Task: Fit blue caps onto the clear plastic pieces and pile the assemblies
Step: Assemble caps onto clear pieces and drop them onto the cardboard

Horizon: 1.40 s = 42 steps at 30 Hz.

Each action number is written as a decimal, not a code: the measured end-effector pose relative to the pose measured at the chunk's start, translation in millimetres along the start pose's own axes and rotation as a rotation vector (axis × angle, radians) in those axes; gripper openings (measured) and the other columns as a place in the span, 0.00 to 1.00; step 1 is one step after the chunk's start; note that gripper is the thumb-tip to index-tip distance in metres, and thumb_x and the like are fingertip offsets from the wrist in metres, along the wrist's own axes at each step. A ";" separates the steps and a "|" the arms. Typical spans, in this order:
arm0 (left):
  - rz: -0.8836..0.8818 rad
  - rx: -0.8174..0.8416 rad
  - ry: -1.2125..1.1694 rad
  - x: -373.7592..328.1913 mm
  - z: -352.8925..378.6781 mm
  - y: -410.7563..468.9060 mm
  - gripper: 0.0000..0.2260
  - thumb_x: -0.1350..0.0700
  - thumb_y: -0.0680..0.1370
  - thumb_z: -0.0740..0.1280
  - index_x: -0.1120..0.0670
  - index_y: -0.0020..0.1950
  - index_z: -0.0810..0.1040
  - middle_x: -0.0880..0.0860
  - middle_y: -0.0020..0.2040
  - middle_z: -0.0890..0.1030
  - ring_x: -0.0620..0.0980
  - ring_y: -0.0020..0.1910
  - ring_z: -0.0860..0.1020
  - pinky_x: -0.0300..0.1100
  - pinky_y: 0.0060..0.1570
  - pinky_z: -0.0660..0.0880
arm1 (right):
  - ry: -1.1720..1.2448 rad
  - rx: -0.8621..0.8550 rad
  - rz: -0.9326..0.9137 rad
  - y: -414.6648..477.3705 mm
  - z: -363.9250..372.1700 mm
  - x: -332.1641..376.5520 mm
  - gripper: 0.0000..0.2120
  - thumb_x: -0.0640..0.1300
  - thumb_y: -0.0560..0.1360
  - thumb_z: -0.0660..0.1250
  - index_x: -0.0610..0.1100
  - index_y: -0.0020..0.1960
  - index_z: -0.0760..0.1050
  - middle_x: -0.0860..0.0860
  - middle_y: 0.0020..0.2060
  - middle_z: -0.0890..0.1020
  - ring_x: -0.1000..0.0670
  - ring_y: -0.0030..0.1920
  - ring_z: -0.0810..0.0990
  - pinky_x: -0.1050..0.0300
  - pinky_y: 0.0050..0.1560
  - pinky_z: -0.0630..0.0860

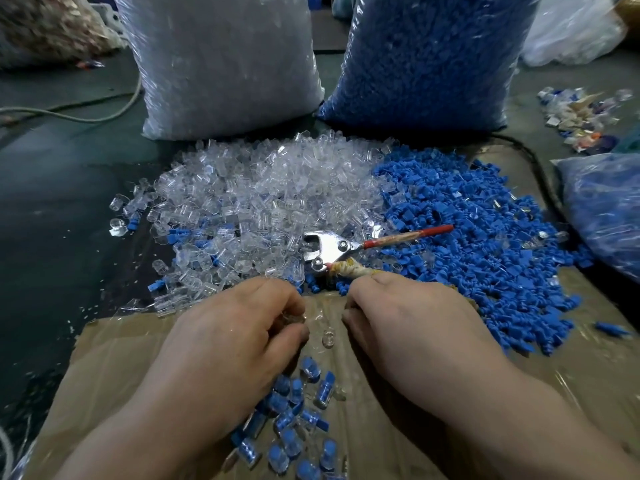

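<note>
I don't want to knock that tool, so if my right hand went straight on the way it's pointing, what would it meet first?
Most likely the pliers' cloth-wrapped handle, which lies just ahead of the knuckles of your right hand; they may already touch, depth is unclear.

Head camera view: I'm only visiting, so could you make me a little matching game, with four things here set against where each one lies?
Things
1. clear pieces heap
2. blue caps heap
3. finished assemblies
4. metal tool with red handle

Places
A. nearest the camera, on the cardboard
B. in front of the blue sack
C. lying where the two heaps meet
D. in front of the pale sack

Pairs: 1-D, 2-B, 3-A, 4-C
</note>
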<state>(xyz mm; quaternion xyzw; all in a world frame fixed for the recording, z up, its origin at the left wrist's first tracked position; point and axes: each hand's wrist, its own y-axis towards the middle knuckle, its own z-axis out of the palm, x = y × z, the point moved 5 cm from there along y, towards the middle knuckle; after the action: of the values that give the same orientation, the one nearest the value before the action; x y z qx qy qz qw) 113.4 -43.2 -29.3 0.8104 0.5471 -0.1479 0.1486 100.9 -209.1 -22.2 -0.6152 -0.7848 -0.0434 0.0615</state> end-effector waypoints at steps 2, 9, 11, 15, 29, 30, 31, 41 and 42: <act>-0.028 -0.032 -0.056 2.4 -2.0 -0.7 0.06 0.39 0.73 0.64 0.36 0.49 0.74 0.30 0.47 0.76 0.33 0.45 0.76 0.33 0.36 0.72 | 0.034 -0.028 0.009 -1.1 -1.5 -3.6 0.08 0.57 0.80 0.53 0.55 0.45 0.63 0.57 0.41 0.73 0.52 0.37 0.72 0.53 0.35 0.71; -0.027 -0.109 -0.289 0.8 -9.0 -4.9 0.09 0.35 0.72 0.63 0.34 0.48 0.76 0.30 0.46 0.79 0.31 0.44 0.78 0.29 0.29 0.70 | 0.038 -0.069 0.027 -6.6 -2.7 -5.5 0.13 0.62 0.75 0.49 0.58 0.51 0.67 0.59 0.40 0.74 0.54 0.35 0.73 0.57 0.31 0.71; -0.038 -0.118 -0.299 1.7 -8.8 -4.6 0.06 0.39 0.73 0.65 0.36 0.47 0.77 0.31 0.46 0.79 0.32 0.44 0.78 0.31 0.33 0.69 | 0.034 -0.077 0.044 -6.2 -3.2 -5.5 0.15 0.63 0.75 0.49 0.58 0.55 0.67 0.58 0.42 0.74 0.52 0.36 0.74 0.55 0.33 0.73; -0.072 -0.144 -0.255 5.9 -4.9 -5.4 0.05 0.45 0.72 0.68 0.35 0.46 0.77 0.30 0.46 0.79 0.32 0.44 0.77 0.30 0.32 0.66 | -0.028 -0.060 0.033 -2.8 -0.1 -4.4 0.14 0.61 0.78 0.49 0.56 0.56 0.67 0.56 0.41 0.69 0.49 0.34 0.69 0.55 0.30 0.69; 0.006 0.031 -0.789 -1.5 1.4 -9.6 0.01 0.47 0.76 0.70 0.41 0.46 0.81 0.51 0.37 0.85 0.47 0.36 0.85 0.35 0.37 0.80 | 0.090 -0.093 0.005 0.3 0.1 -3.6 0.06 0.48 0.79 0.57 0.52 0.43 0.66 0.55 0.37 0.72 0.50 0.34 0.73 0.51 0.33 0.73; 0.040 0.040 -0.745 -4.8 0.9 -9.8 0.01 0.45 0.75 0.70 0.40 0.46 0.81 0.47 0.37 0.85 0.43 0.35 0.84 0.30 0.37 0.78 | 0.091 -0.097 0.012 0.9 0.3 -3.7 0.06 0.48 0.79 0.57 0.52 0.43 0.64 0.55 0.36 0.72 0.49 0.34 0.73 0.51 0.32 0.72; 0.070 0.040 -0.677 -7.9 0.1 -10.0 0.05 0.43 0.72 0.68 0.38 0.46 0.80 0.44 0.36 0.85 0.40 0.35 0.83 0.27 0.34 0.75 | 0.091 -0.098 0.018 1.2 0.5 -3.6 0.07 0.47 0.79 0.57 0.52 0.43 0.63 0.54 0.36 0.71 0.49 0.34 0.72 0.52 0.32 0.71; 0.121 0.065 -0.582 -8.0 -3.8 -12.1 0.10 0.39 0.69 0.64 0.36 0.48 0.78 0.41 0.38 0.84 0.40 0.37 0.83 0.28 0.35 0.75 | 0.137 -0.050 0.017 -4.1 -3.6 -2.6 0.06 0.50 0.75 0.57 0.53 0.48 0.72 0.56 0.44 0.76 0.50 0.42 0.74 0.54 0.39 0.69; 0.125 0.068 -0.576 -8.2 -3.9 -12.5 0.09 0.40 0.70 0.65 0.36 0.48 0.78 0.41 0.38 0.84 0.40 0.37 0.83 0.29 0.35 0.75 | 0.166 -0.049 0.016 -5.7 -4.3 -3.1 0.06 0.50 0.74 0.58 0.53 0.47 0.73 0.56 0.44 0.76 0.51 0.43 0.74 0.54 0.41 0.71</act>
<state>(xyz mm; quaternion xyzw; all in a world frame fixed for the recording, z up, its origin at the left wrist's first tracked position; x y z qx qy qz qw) 99.2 -44.1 -23.5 0.7717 0.4261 -0.3807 0.2793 96.3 -214.1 -18.4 -0.6168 -0.7709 -0.1131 0.1117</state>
